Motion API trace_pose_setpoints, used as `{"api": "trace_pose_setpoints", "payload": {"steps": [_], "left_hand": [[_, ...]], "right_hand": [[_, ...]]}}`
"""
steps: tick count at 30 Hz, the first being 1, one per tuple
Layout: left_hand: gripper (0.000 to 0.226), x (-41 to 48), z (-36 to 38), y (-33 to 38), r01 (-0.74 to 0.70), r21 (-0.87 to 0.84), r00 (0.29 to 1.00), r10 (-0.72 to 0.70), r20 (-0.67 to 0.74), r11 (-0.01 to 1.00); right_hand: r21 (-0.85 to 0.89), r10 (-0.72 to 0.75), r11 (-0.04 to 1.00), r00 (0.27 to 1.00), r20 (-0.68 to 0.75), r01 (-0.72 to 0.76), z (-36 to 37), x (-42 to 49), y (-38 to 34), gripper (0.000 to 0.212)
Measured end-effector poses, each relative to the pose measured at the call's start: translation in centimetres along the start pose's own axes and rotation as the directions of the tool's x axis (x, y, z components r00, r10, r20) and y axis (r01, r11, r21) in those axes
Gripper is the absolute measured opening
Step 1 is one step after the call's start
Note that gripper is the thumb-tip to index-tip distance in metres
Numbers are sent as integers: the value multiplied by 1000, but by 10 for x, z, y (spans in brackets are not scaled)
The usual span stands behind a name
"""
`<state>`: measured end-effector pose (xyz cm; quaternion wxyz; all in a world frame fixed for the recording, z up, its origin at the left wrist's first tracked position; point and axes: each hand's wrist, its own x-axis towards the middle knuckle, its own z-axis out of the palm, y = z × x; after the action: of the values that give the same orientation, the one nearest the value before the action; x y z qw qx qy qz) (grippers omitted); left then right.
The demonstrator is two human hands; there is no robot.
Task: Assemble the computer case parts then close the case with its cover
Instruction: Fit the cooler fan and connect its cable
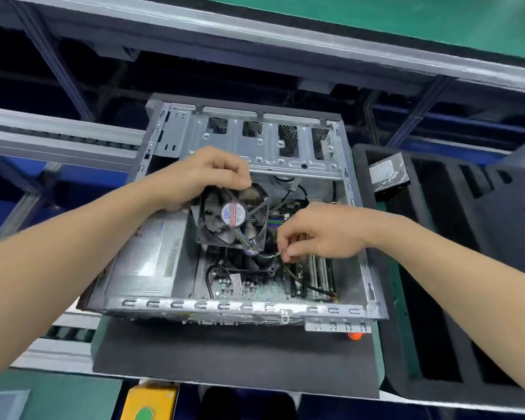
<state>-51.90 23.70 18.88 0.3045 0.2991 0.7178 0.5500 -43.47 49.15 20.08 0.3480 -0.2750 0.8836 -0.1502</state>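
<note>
The computer case [225, 306] lay on its side with the cover off, resting on a dark foam mat [225, 356] that sat on the surface. Both hands reached into its open interior.

The left hand [200, 177] gripped a black fan [234, 216]. Its fingers [240, 180] were curled over the far left corner of the frame, with the fan hanging just below and to the right of them. The fan was tilted, its round label facing up, and it was held above the dark cooler [249, 263] on the motherboard [255, 289].

The right hand [322, 234] was close beside the fan, to the right of the left fingers. Its fingers [285, 237] were pressed together at the tips, pinching the thin multicoloured fan cable [270, 254], which ran from the fan's near edge to that pinch. Memory slots lay just beneath this hand.

A silver power supply [149, 250] sat inside the case under the left forearm, nearer the person than the left fingers. The metal drive cage [255, 140] stood beyond both hands at the far side of the case.

To the right of the right fingers, outside the case, was a black foam tray [437, 225]. A hard drive [388, 174] lay tilted in its far compartment.
</note>
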Motion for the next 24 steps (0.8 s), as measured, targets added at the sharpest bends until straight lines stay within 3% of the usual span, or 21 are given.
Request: {"api": "trace_pose_setpoints", "payload": {"steps": [6, 11, 15, 20, 24], "left_hand": [[21, 3, -1, -2, -89, -202, 973, 42, -227, 975], [14, 7, -2, 4, -121, -175, 951, 64, -302, 977], [28, 11, -2, 6, -123, -163, 923, 52, -383, 979], [36, 19, -2, 13, -152, -130, 875, 72, -480, 980], [38, 21, -8, 17, -154, -94, 865, 88, -494, 984]], "right_hand": [[-55, -41, 998, 999, 17, 42, 3, -3, -5, 6], [70, -46, 997, 999, 0, 46, 2, -8, -5, 12], [47, -70, 996, 997, -39, 72, 4, -9, -5, 9], [220, -133, 963, 983, -127, 159, 5, -10, -10, 10], [173, -104, 977, 986, -131, 126, 10, -3, -10, 4]]}}
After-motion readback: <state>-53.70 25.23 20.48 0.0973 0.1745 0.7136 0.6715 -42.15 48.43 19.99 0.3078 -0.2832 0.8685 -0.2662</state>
